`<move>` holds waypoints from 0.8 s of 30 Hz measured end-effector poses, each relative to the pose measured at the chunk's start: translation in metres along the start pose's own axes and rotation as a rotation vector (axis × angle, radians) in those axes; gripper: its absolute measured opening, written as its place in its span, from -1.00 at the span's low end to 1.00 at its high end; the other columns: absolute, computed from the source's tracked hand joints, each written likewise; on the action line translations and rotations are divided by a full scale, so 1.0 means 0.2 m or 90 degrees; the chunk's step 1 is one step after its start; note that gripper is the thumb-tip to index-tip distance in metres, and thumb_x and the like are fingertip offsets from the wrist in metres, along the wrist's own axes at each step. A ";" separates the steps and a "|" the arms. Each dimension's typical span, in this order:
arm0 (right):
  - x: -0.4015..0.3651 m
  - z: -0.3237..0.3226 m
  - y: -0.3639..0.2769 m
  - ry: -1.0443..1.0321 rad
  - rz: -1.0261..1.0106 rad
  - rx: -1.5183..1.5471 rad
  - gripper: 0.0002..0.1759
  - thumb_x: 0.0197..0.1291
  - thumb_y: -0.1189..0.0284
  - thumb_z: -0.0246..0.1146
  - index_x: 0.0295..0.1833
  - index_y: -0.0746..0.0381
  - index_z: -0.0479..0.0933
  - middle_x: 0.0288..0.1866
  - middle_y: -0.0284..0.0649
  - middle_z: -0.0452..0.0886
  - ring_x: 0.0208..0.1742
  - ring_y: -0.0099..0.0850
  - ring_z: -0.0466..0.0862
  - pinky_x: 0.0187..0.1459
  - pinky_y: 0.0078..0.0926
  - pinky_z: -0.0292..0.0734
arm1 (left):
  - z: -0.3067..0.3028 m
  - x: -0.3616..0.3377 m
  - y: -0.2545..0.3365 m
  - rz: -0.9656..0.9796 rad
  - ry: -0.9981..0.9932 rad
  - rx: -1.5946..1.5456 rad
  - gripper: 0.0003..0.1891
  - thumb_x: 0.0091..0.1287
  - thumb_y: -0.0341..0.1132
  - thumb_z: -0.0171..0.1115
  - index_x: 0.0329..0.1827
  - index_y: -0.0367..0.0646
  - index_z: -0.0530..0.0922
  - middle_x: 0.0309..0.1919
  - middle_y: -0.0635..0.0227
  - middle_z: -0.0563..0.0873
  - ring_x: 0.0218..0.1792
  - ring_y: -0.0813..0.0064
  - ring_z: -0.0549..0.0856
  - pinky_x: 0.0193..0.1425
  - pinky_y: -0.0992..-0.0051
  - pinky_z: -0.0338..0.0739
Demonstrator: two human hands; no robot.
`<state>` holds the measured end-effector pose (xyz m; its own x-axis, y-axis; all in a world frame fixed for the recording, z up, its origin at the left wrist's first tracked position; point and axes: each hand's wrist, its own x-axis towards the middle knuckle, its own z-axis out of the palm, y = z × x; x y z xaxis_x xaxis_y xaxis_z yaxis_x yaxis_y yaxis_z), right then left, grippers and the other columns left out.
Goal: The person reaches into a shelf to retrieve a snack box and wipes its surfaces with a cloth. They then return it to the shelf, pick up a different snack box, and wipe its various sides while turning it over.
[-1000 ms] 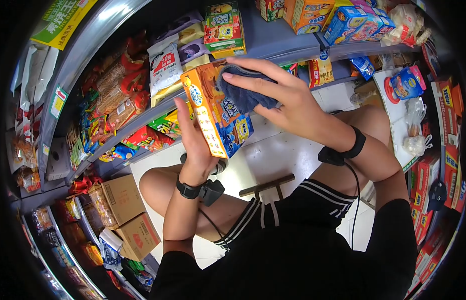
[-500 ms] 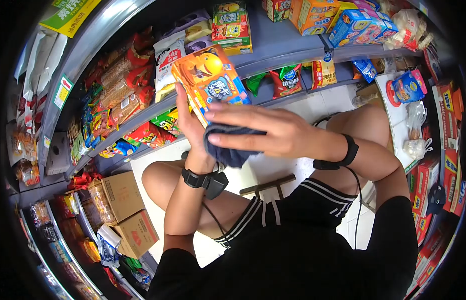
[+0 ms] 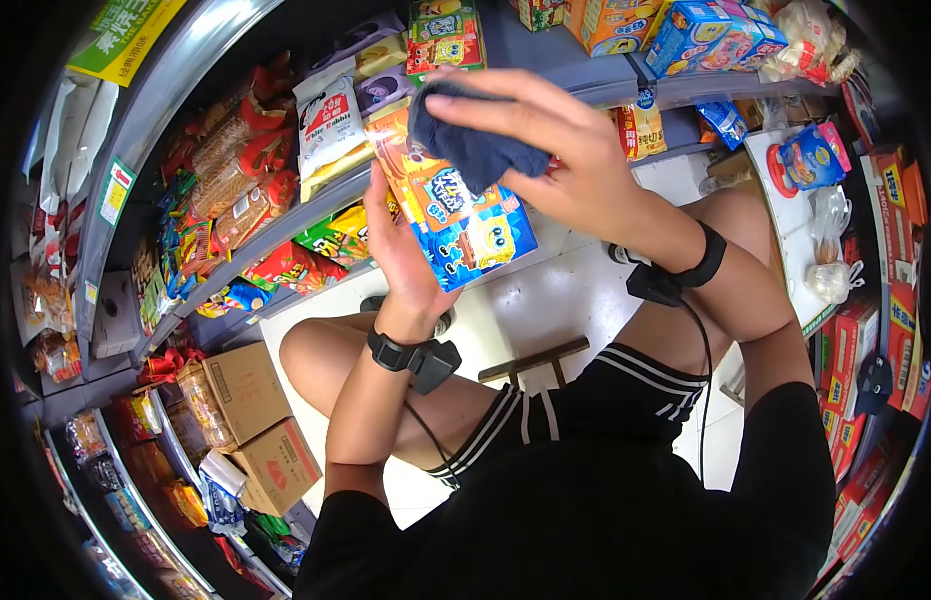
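Observation:
A snack box (image 3: 475,235), orange at its upper end and blue with a yellow cartoon figure at its lower end, rests in my left hand (image 3: 403,255). The fingers and thumb of that hand support it from its left side and underneath. My right hand (image 3: 575,135) grips a dark blue cloth (image 3: 475,140) and presses it over the upper part of the box's printed face, hiding some of it. Black bands with small devices circle both wrists.
Ahead runs a grey shelf (image 3: 545,80) with a White Rabbit bag (image 3: 327,125), a green-red box (image 3: 443,40) and a blue box (image 3: 713,38). Cardboard boxes (image 3: 247,390) stand at left. A white surface (image 3: 785,225) holds bags at right. A stool (image 3: 535,362) sits between the legs.
My right hand has slid the cloth from the box's lower end up to its upper end, uncovering the blue part. The box has shifted slightly down and right.

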<state>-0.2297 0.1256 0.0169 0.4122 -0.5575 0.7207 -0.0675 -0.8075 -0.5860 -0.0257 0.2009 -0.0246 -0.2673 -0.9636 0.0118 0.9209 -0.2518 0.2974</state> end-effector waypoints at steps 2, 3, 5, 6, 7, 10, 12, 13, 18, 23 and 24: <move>-0.02 0.03 -0.01 -0.043 -0.022 0.029 -0.12 0.04 0.87 0.32 0.55 0.19 0.76 0.58 0.03 0.72 0.59 -0.03 0.73 0.60 -0.15 0.65 | 0.02 0.00 -0.01 0.020 0.060 0.081 -0.11 0.78 0.45 -0.18 0.84 -0.09 0.37 0.62 0.09 0.67 0.56 0.09 0.73 0.72 -0.01 0.59; -0.05 0.05 -0.01 -0.057 -0.036 0.026 -0.07 -0.03 0.89 0.31 0.55 0.20 0.75 0.60 0.03 0.69 0.64 0.01 0.69 0.66 -0.10 0.61 | 0.04 0.00 -0.02 0.040 0.121 0.162 -0.11 0.79 0.45 -0.18 0.84 -0.10 0.37 0.63 0.11 0.67 0.58 0.11 0.71 0.73 0.03 0.57; -0.11 0.07 -0.04 -0.119 -0.028 0.050 -0.09 0.01 0.88 0.39 0.58 0.18 0.73 0.65 0.01 0.66 0.67 0.03 0.66 0.67 -0.04 0.60 | 0.08 0.01 -0.03 0.054 0.135 0.180 -0.08 0.78 0.45 -0.23 0.85 -0.13 0.35 0.67 0.05 0.63 0.62 0.14 0.67 0.75 0.08 0.53; -0.14 0.08 -0.05 -0.141 -0.053 0.041 -0.08 0.02 0.87 0.42 0.58 0.17 0.72 0.66 0.01 0.65 0.69 0.03 0.65 0.67 -0.02 0.61 | 0.07 0.01 -0.02 0.051 0.104 0.185 -0.08 0.78 0.46 -0.25 0.86 -0.13 0.34 0.68 0.01 0.61 0.62 0.14 0.66 0.75 0.09 0.53; -0.16 0.09 -0.06 -0.171 -0.102 0.025 -0.20 0.19 0.76 0.46 0.59 0.12 0.72 0.66 -0.01 0.65 0.68 -0.01 0.67 0.61 -0.07 0.69 | 0.06 0.01 -0.01 0.067 0.117 0.219 -0.05 0.77 0.47 -0.27 0.88 -0.13 0.30 0.72 -0.07 0.55 0.62 0.12 0.65 0.73 0.11 0.54; -0.20 0.07 -0.14 -0.261 -0.138 0.026 -0.33 0.37 0.64 0.42 0.59 0.06 0.73 0.67 -0.06 0.65 0.64 -0.06 0.71 0.51 -0.17 0.78 | 0.05 0.04 0.00 0.095 0.061 0.164 -0.05 0.78 0.44 -0.23 0.93 -0.14 0.22 0.74 -0.22 0.49 0.59 0.10 0.66 0.69 0.14 0.57; -0.24 0.08 -0.13 -0.313 -0.178 -0.015 -0.38 0.49 0.51 0.33 0.63 0.02 0.67 0.76 -0.10 0.56 0.65 -0.07 0.70 0.39 -0.20 0.82 | 0.02 0.03 0.02 0.075 0.040 0.152 -0.04 0.76 0.43 -0.20 0.95 -0.12 0.18 0.79 -0.22 0.43 0.66 0.03 0.59 0.75 0.13 0.49; -0.23 0.07 -0.13 -0.299 -0.169 -0.013 -0.39 0.49 0.51 0.33 0.63 0.02 0.67 0.76 -0.11 0.56 0.64 -0.07 0.70 0.39 -0.21 0.82 | 0.00 0.03 0.02 0.055 0.020 0.139 -0.02 0.73 0.43 -0.16 0.97 -0.11 0.13 0.83 -0.23 0.36 0.73 -0.04 0.53 0.80 0.12 0.42; -0.14 0.03 -0.06 -0.155 -0.129 -0.026 -0.26 0.25 0.73 0.45 0.57 0.13 0.75 0.63 -0.04 0.68 0.63 0.04 0.71 0.58 -0.08 0.71 | -0.01 -0.02 -0.03 0.055 0.058 0.219 -0.10 0.77 0.40 -0.15 0.92 -0.08 0.28 0.79 -0.08 0.47 0.70 0.04 0.58 0.77 0.06 0.48; -0.01 -0.06 0.04 -0.039 -0.012 -0.037 -0.16 0.13 0.78 0.45 0.57 0.08 0.74 0.57 -0.03 0.73 0.54 0.00 0.75 0.54 -0.14 0.69 | -0.01 -0.02 -0.05 0.105 0.177 0.222 -0.19 0.79 0.41 -0.13 0.78 -0.04 0.43 0.57 0.19 0.72 0.52 0.13 0.76 0.68 -0.02 0.62; 0.00 -0.07 0.07 -0.022 -0.004 -0.048 -0.18 0.20 0.73 0.50 0.59 0.00 0.73 0.57 -0.04 0.72 0.52 0.01 0.76 0.53 -0.14 0.71 | -0.02 -0.02 -0.05 0.106 0.163 0.235 -0.19 0.79 0.40 -0.13 0.77 -0.04 0.44 0.56 0.19 0.73 0.50 0.12 0.77 0.67 -0.03 0.63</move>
<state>-0.2425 0.1113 0.0145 0.4436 -0.5466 0.7103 -0.1330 -0.8239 -0.5509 -0.0338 0.2064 -0.0310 -0.0037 -0.9911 -0.1331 0.7706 -0.0877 0.6313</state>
